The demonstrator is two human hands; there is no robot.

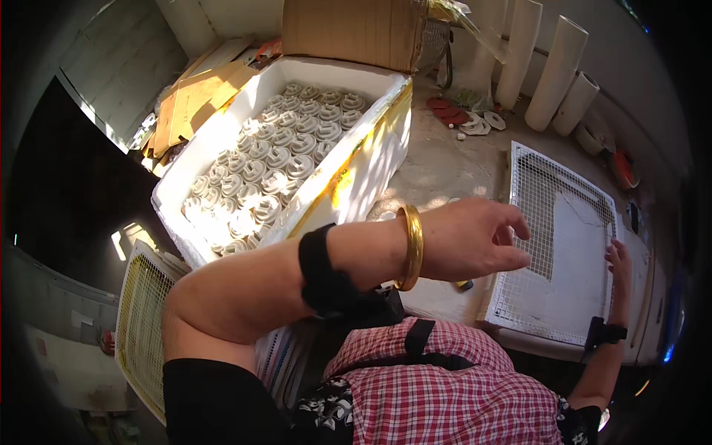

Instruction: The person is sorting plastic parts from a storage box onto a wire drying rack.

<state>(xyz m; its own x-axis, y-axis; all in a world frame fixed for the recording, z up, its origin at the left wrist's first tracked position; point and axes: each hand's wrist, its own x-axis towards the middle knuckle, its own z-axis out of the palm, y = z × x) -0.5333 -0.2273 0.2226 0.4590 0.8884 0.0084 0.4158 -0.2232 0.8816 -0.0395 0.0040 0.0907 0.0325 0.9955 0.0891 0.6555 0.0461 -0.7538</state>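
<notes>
My left hand [475, 239] reaches across the middle, fingers bent and thumb apart from them, with nothing visible between. A gold bangle [411, 248] circles its wrist. It is beside the left edge of a white mesh tray [519, 293] lying flat on the table; a plain white area covers part of the mesh. At the tray's right rim is my right hand [618, 261], its fingers loosely bent and apart. Whether its fingertips touch the rim is unclear. Left of my left hand stands a white foam box [378, 159] with rows of ridged white round plastic pieces [278, 156].
A cardboard box [348, 33] rises behind the foam box. Tall white rolls [556, 70] stand at the back right, near red discs [446, 111] and white rings [492, 120]. Another mesh tray [144, 319] leans at the lower left. Flattened cardboard [200, 100] lies at the far left.
</notes>
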